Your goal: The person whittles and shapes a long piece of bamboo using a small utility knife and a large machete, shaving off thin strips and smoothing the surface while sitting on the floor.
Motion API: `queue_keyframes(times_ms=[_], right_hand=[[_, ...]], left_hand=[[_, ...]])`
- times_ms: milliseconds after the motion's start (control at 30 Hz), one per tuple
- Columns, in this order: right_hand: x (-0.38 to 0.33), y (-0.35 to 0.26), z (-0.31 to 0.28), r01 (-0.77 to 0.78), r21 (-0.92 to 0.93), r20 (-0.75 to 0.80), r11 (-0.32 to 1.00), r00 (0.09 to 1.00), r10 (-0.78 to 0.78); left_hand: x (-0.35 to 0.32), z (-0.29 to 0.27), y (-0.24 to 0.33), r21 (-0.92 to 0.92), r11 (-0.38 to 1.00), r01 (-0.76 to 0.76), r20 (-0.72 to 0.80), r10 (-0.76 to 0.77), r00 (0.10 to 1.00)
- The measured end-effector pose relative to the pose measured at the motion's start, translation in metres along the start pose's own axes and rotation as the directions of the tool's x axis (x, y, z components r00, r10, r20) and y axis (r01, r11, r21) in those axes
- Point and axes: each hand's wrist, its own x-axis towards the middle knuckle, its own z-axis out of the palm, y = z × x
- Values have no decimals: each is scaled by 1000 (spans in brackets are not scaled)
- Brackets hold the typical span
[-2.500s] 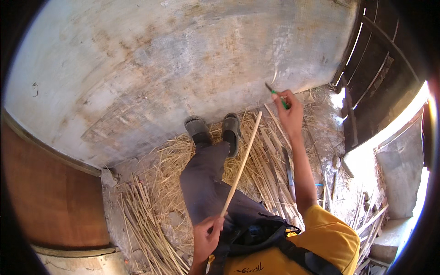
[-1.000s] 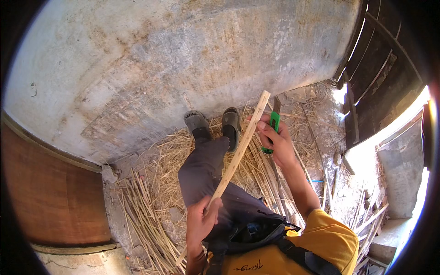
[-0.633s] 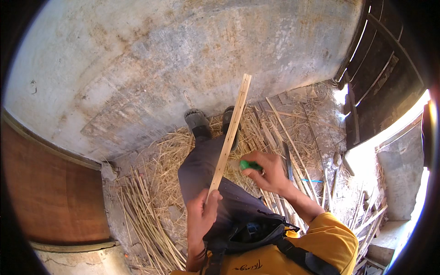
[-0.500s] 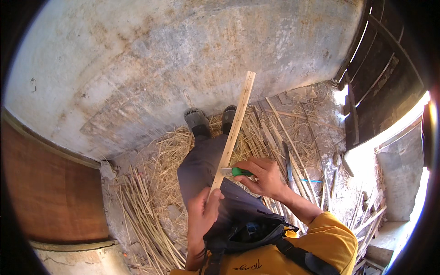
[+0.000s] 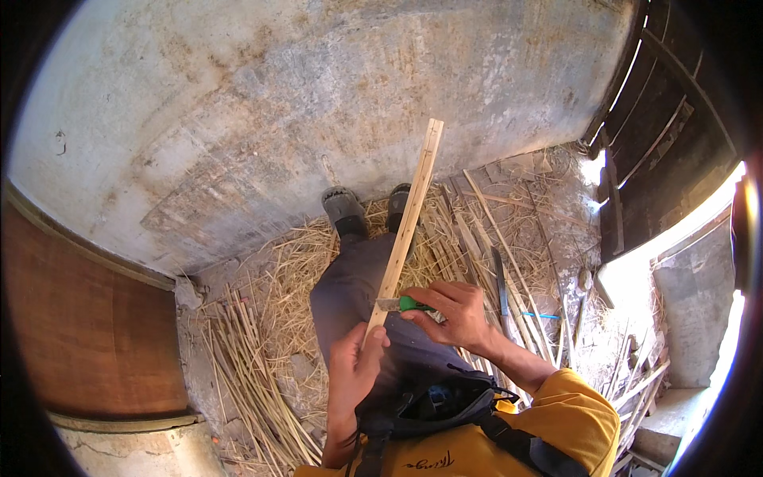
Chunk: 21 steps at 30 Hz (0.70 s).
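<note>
My left hand (image 5: 355, 362) grips the lower end of a long, pale wooden strip (image 5: 409, 215), which slants up and away over my legs with small dark marks along its face. My right hand (image 5: 455, 316) is closed round the green handle of a knife (image 5: 408, 304). Its short flat blade reaches leftward and touches the strip just above my left fingers. Much of the handle is hidden inside my right fist.
Shavings (image 5: 298, 266) litter the floor round my shoes. Thin split strips (image 5: 250, 374) lie in a bundle at left. More strips lie at right beside a long dark blade (image 5: 500, 278) and a blue pen-like stick (image 5: 540, 316). A stained wall (image 5: 318, 103) rises ahead.
The knife and my right hand have shifted slightly down and left along the strip, toward my left hand. My left hand keeps its hold nearly in place.
</note>
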Motion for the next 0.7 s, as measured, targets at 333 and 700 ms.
queue_keyframes(times_ms=[333, 700], right_hand=[[3, 2, 1, 33, -62, -40, 998, 999, -36], [12, 3, 2, 53, -69, -56, 996, 997, -57]], left_hand=[[-2, -1, 4, -68, 997, 44, 44, -41, 998], [-2, -3, -1, -74, 996, 53, 19, -51, 999]])
